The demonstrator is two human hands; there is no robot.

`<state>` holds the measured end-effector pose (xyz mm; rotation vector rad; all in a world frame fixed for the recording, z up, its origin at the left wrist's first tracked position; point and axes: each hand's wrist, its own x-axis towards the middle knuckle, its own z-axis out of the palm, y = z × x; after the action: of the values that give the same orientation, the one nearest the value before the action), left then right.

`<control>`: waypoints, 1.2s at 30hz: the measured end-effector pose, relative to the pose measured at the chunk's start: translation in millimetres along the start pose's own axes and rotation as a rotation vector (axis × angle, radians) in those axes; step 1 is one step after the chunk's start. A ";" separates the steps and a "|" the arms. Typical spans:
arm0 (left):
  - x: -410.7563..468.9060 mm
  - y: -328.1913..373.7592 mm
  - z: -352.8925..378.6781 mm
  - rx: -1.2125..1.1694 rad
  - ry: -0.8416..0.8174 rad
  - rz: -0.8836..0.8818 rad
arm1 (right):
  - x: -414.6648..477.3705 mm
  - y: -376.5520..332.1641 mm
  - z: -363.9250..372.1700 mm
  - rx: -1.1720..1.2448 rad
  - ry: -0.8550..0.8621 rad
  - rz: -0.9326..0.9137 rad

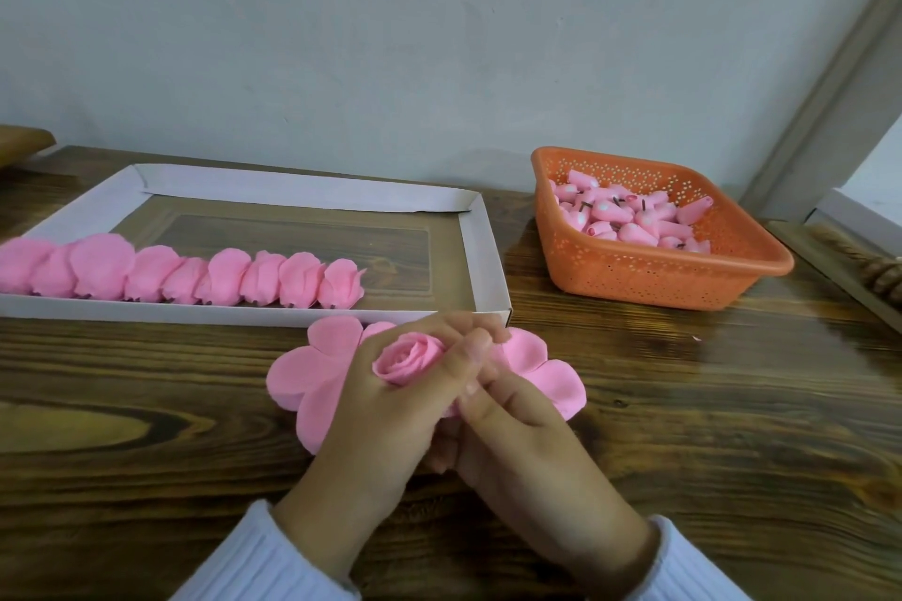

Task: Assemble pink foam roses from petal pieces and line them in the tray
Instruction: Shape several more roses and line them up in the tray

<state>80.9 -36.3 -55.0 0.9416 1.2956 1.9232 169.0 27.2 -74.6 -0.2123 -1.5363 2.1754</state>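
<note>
A half-formed pink foam rose sits between both hands, just in front of the tray. My left hand wraps round its rolled centre. My right hand pinches the petals from the right side. Flat pink petal pieces spread out beneath and to both sides of the hands. The shallow white cardboard tray lies at the left and holds a row of several finished roses along its near edge.
An orange perforated basket holding several pink rose buds stands at the right rear. The dark wooden table meets a pale wall behind. A brown object lies at the far right edge.
</note>
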 end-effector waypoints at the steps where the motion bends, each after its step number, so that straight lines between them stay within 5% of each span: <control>1: 0.7 -0.7 0.5 -0.014 0.026 -0.001 | -0.2 -0.3 0.5 0.025 -0.013 -0.006; 8: -0.2 -1.1 -1.8 -0.029 -0.143 0.012 | 0.1 -3.9 -2.7 0.008 0.039 0.052; 36: 1.1 0.6 -2.3 -0.076 -0.023 -0.053 | -1.4 -3.1 -0.7 0.052 0.004 0.029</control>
<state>78.3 -36.8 -54.8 0.8804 1.2132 1.9018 171.3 28.0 -72.2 -0.2235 -1.4815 2.2330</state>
